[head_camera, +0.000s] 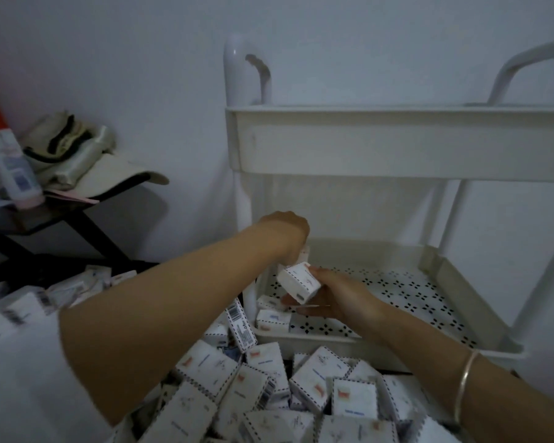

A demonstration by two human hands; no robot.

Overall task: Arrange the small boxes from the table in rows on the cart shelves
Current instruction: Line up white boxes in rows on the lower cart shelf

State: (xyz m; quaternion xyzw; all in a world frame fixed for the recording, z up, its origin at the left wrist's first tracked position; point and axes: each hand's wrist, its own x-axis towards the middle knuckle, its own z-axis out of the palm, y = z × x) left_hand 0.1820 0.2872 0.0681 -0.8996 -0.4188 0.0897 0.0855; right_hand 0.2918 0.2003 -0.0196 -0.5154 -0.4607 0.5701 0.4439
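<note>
Since the box (pixel 298 282) at centre frame is judged light, stiff card, it is held across its ends by the right hand (pixel 339 298); the fingers of the left hand (pixel 285 230) are hidden.

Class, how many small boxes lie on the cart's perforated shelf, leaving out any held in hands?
2, both in the near-left corner of the shelf: the front box and the rear box just behind it. The left hand and right hand may hide more.
</note>
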